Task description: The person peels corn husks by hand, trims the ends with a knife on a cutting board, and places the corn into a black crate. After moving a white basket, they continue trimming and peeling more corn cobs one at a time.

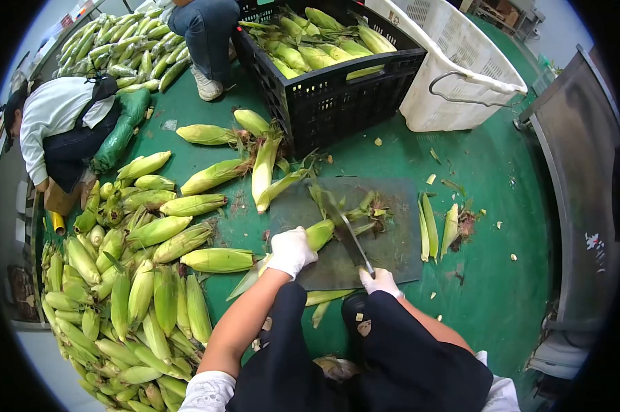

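My left hand (pixel 292 253), in a white glove, is closed round an ear of corn (pixel 319 234) in its green husk. That ear lies on a dark cutting board (pixel 400 242) on the floor in front of my feet. My right hand (pixel 381 281), gloved as well, grips the handle of a cleaver (pixel 351 240). The broad blade stands over the board at the far tip of the ear, with cut husk ends and silk (pixel 373 209) just beyond it. Husk strips (pixel 324 298) lie by the board's near edge.
A large heap of husked-on corn (pixel 142 292) spreads at my left. Ahead stand a black crate (pixel 337 103) full of corn and a white basket (pixel 454 75). Trimmed husk leaves (pixel 430 226) lie right of the board. A co-worker (pixel 66 123) bends at the left; another person's leg (pixel 203 41) is behind.
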Available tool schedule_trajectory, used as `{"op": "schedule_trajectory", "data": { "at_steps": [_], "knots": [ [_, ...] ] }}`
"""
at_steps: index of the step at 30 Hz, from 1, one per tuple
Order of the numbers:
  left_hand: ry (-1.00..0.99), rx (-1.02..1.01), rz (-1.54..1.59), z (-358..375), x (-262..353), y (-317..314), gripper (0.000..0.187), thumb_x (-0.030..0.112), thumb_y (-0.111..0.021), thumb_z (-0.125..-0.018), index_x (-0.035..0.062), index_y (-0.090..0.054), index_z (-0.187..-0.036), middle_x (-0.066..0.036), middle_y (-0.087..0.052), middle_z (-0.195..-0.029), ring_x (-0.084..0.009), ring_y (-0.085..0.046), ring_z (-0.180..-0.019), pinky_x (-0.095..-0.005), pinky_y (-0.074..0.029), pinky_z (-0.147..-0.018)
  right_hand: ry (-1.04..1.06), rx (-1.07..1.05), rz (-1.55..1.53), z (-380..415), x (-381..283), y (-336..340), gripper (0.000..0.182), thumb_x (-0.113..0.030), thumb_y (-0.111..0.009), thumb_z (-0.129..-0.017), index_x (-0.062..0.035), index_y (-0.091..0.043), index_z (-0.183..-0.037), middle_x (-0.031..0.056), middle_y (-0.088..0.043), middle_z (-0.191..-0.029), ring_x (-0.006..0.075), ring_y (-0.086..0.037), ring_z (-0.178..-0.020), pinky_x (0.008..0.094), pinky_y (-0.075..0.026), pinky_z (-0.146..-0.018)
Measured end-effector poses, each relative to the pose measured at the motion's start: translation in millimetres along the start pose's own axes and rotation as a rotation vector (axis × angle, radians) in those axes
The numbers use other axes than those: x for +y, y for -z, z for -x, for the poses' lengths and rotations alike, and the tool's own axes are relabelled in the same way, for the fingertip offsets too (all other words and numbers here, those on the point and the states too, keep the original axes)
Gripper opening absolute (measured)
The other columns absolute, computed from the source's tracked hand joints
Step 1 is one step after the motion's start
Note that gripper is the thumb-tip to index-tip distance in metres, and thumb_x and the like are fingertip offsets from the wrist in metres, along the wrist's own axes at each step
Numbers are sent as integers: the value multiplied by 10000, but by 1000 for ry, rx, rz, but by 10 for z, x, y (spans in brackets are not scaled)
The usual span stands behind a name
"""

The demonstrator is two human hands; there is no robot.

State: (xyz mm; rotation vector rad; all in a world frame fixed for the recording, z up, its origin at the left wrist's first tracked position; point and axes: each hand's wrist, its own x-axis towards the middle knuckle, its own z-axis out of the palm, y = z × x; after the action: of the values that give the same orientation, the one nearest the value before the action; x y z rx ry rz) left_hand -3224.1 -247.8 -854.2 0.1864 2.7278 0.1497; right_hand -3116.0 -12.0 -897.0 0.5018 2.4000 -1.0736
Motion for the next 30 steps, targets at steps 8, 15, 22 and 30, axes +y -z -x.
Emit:
{"op": "schedule_trajectory", "data": {
  "at_steps": [8,15,22,30],
  "knots": [
    [17,-83,6,247,-114,-95,610,452,-760,-640,53,-574,-1061,-151,-674,-985,-288,-671,-924,-373,-532,-798,311,134,-25,133,-375,403,450,-430,-625,-871,8,-610,-772,232,-593,-631,415,-608,-609,449,-467,-578],
    [-70,62,-116,265,-123,-92,551,388,-807,-598,89,-586,-1004,-111,-652,-925,-268,-661,-858,-379,-521,-741,361,-29,311,-85,-308,496,419,-423,-589,-868,-12,-645,-805,219,-619,-657,409,-638,-680,440,-487,-620],
    [-101,281,1261,616,-127,317,682,187,-836,-684,73,-483,-1256,-108,-626,-1091,-222,-610,-995,-368,-491,-889,-52,157,-81,152,93,546,392,-350,-631,-852,30,-640,-757,112,-592,-589,173,-549,-546,360,-446,-560],
    [109,81,2290,251,-328,-396,628,166,-747,-815,109,-458,-1369,-57,-495,-1355,-247,-465,-1236,-516,-365,-1031,330,355,-753,462,-962,1047,223,-185,-634,-904,-29,-576,-757,-54,-482,-595,47,-402,-532,261,-343,-484]
  ]
}}
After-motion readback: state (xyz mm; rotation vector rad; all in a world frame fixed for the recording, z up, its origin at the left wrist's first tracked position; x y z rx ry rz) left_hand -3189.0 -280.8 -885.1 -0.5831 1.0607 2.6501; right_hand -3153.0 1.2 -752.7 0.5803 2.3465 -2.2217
